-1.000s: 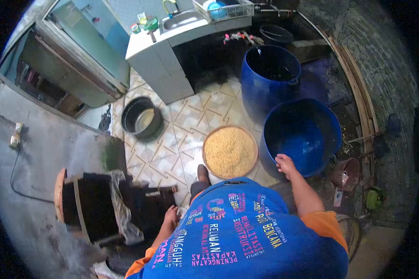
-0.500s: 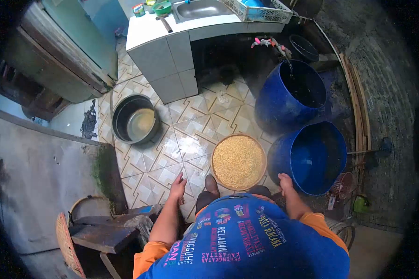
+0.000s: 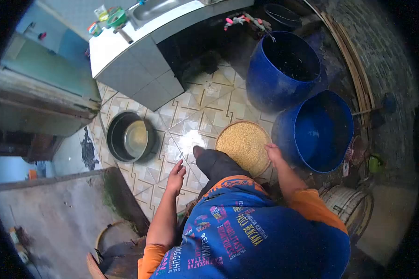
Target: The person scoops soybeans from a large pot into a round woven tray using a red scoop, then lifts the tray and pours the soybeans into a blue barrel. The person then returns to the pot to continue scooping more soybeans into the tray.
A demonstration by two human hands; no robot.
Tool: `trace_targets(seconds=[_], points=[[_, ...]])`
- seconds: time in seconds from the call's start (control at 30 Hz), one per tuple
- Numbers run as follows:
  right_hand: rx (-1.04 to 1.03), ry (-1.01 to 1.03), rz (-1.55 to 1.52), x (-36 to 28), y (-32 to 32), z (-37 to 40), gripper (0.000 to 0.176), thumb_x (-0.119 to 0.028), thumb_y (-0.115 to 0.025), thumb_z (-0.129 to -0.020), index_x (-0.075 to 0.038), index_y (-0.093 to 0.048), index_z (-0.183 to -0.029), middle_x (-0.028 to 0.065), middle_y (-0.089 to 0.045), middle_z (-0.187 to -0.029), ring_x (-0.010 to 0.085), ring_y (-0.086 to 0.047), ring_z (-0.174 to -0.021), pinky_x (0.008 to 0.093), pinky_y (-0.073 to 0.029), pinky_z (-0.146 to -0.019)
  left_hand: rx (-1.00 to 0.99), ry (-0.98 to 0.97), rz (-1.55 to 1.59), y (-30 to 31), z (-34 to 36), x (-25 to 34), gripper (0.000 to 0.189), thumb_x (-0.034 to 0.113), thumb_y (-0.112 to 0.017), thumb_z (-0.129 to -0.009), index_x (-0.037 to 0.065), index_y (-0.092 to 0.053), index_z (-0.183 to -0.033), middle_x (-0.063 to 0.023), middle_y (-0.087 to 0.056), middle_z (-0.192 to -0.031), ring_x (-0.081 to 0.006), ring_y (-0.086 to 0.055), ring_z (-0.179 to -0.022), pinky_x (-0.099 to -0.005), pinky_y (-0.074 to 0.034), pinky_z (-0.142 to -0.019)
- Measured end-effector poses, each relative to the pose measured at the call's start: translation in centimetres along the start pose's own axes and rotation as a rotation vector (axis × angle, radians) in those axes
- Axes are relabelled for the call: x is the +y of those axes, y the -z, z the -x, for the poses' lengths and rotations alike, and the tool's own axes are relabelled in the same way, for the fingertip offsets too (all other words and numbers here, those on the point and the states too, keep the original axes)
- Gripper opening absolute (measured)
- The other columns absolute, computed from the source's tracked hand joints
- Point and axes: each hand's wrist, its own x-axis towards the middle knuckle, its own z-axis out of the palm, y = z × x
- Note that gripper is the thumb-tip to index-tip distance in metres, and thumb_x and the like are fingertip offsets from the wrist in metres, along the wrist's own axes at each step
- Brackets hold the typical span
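My left hand point(image 3: 175, 178) hangs over the tiled floor with its fingers apart, holding nothing. My right hand point(image 3: 273, 153) is at the right side of a round shallow tray full of pale yellow grains or beans point(image 3: 243, 145), its fingers loosely stretched out and overlapping the space between the tray and a blue barrel point(image 3: 293, 135). The tray rests on the floor in front of me, its lower left part hidden behind my dark-trousered leg point(image 3: 219, 163). To the left, a dark round basin point(image 3: 131, 136) holds some cloudy liquid.
Behind the open blue barrel stands a second blue barrel point(image 3: 274, 88) under a tap with pink parts point(image 3: 246, 21). A tiled counter point(image 3: 139, 74) with a sink point(image 3: 156, 10) borders the far side. A low concrete wall point(image 3: 65, 204) runs along the left.
My view has turned and shifted, and one leg has come forward beside the tray. My right hand has moved from the barrel's rim towards the tray's right edge. My left hand stays empty.
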Motion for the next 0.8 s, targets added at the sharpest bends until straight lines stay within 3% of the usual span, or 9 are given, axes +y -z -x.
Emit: trace_targets(seconds=[0.17,0.23,0.3,0.43,0.5,0.57,0.63,0.7,0.8], points=[[0.047,-0.047,-0.062,-1.0,-4.1,-3.6,0.031,-0.024,-0.058,-0.080,-0.006,-0.056,-0.106,0.0045,-0.059,-0.093,0.0150,-0.053,-0.081,0.0286,-0.043,-0.065,-0.017,0.024,-0.087,2.8,-3.2,3.1,0.050,0.030,-0.051,-0.086,0.016,-0.037,-0.131,-0.0045,-0.048,-0.121,-0.0202,-0.049,-0.104,-0.0351,-0.037,-0.085],[0.048,-0.008,0.014,0.6,-6.3,-7.0,0.028,-0.024,-0.058,-0.080,-0.007,-0.057,-0.104,0.0044,-0.059,-0.088,0.0160,-0.052,-0.078,0.0291,-0.043,-0.064,-0.012,0.042,-0.125,3.9,-5.9,4.8,0.048,0.030,-0.051,-0.086,0.016,-0.039,-0.130,-0.0031,-0.051,-0.116,-0.0179,-0.050,-0.098,-0.0339,-0.038,-0.083],[0.024,-0.104,-0.067,-0.7,-7.8,-7.2,0.029,-0.024,-0.058,-0.079,-0.008,-0.057,-0.103,0.0048,-0.059,-0.088,0.0168,-0.053,-0.079,0.0307,-0.043,-0.064,-0.007,0.079,-0.134,4.2,-8.4,7.1,0.046,0.022,-0.052,-0.085,0.008,-0.041,-0.127,-0.0037,-0.053,-0.104,-0.0113,-0.048,-0.090,-0.0237,-0.038,-0.080],[0.091,-0.206,-0.113,0.1,-11.2,-9.5,0.026,-0.024,-0.059,-0.078,-0.009,-0.057,-0.099,0.0046,-0.054,-0.071,0.0154,-0.050,-0.058,0.0317,-0.039,-0.046,-0.152,0.144,-0.353,6.2,-13.8,9.0,0.046,0.022,-0.050,-0.086,0.001,-0.040,-0.126,-0.0087,-0.052,-0.114,-0.0169,-0.048,-0.102,-0.0272,-0.035,-0.090],[0.084,-0.238,-0.001,-1.8,-11.9,-10.4,0.024,-0.025,-0.059,-0.078,-0.010,-0.057,-0.097,0.0044,-0.050,-0.066,0.0143,-0.047,-0.052,0.0314,-0.035,-0.041,-0.327,-0.233,-0.676,9.4,-18.5,8.0,0.046,0.023,-0.049,-0.086,0.000,-0.040,-0.126,-0.0099,-0.053,-0.113,-0.0186,-0.049,-0.102,-0.0283,-0.036,-0.091],[0.142,-0.262,-0.112,-3.4,-12.5,-10.9,0.026,-0.027,-0.059,-0.078,-0.008,-0.057,-0.095,0.0053,-0.053,-0.070,0.0162,-0.049,-0.055,0.0331,-0.038,-0.044,-0.311,-0.190,-0.753,9.9,-20.3,9.9,0.044,0.022,-0.049,-0.086,0.001,-0.042,-0.124,-0.0107,-0.053,-0.113,-0.0187,-0.051,-0.102,-0.0284,-0.038,-0.089],[0.189,-0.145,-0.046,-3.7,-13.0,-13.1,0.028,-0.028,-0.059,-0.079,-0.007,-0.057,-0.097,0.0065,-0.056,-0.076,0.0187,-0.052,-0.061,0.0338,-0.042,-0.050,-0.282,-0.027,-0.218,9.8,-20.8,12.1,0.043,0.023,-0.051,-0.087,0.002,-0.042,-0.124,-0.0094,-0.054,-0.111,-0.0176,-0.051,-0.099,-0.0292,-0.040,-0.086],[0.125,-0.267,-0.074,-8.9,-11.6,-12.9,0.030,-0.027,-0.059,-0.079,-0.007,-0.057,-0.100,0.0074,-0.058,-0.082,0.0198,-0.053,-0.067,0.0339,-0.043,-0.057,-0.249,0.031,-0.217,9.3,-21.6,14.1,0.043,0.023,-0.051,-0.087,0.003,-0.043,-0.123,-0.0078,-0.054,-0.109,-0.0164,-0.051,-0.097,-0.0286,-0.041,-0.082],[0.213,-0.115,-0.134,-12.4,-10.6,-14.0,0.034,-0.028,-0.060,-0.078,-0.007,-0.056,-0.105,0.0084,-0.059,-0.092,0.0198,-0.055,-0.079,0.0335,-0.044,-0.067,-0.132,0.194,-0.223,8.7,-23.6,15.9,0.042,0.027,-0.056,-0.085,0.006,-0.045,-0.120,-0.0046,-0.054,-0.106,-0.0126,-0.051,-0.090,-0.0256,-0.041,-0.074]])
